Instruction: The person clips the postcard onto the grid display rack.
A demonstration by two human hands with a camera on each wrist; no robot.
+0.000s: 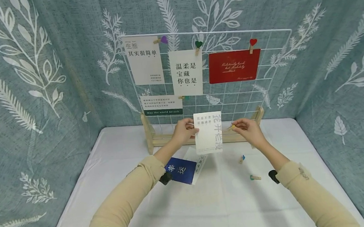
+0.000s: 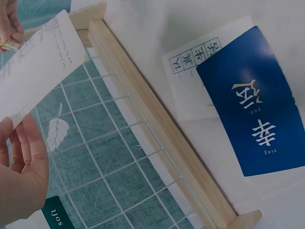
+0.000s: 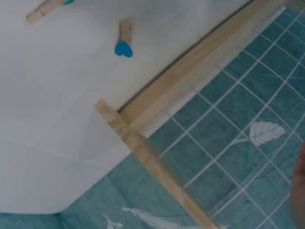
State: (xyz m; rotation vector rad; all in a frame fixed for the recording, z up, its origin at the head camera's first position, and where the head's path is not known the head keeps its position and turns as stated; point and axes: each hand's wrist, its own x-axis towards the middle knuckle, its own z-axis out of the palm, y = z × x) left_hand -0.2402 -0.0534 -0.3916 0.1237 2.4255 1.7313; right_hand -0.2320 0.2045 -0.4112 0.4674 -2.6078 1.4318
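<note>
A white card with grey lettering (image 1: 208, 136) is held upright in front of the wire grid's lower part. My left hand (image 1: 183, 133) pinches it at its left edge, thumb in front; the left wrist view shows the fingers of that hand (image 2: 31, 143) behind the card. To the card's right, my right hand (image 1: 250, 129) pinches a small wooden clothespin with a yellow decoration (image 1: 233, 127), apart from the card. Only a sliver of the right hand (image 3: 299, 191) shows in the right wrist view. The grid rack stands on a wooden base (image 1: 171, 141).
Clipped on the grid are two white cards (image 1: 146, 68) (image 1: 188, 88), a red card (image 1: 235, 75) and a green-banded card (image 1: 162, 112). A blue card (image 1: 181, 170) overlaps another white card (image 1: 202, 169) on the table. Blue-heart (image 1: 241, 159) and green-topped (image 1: 255, 178) clothespins lie at right.
</note>
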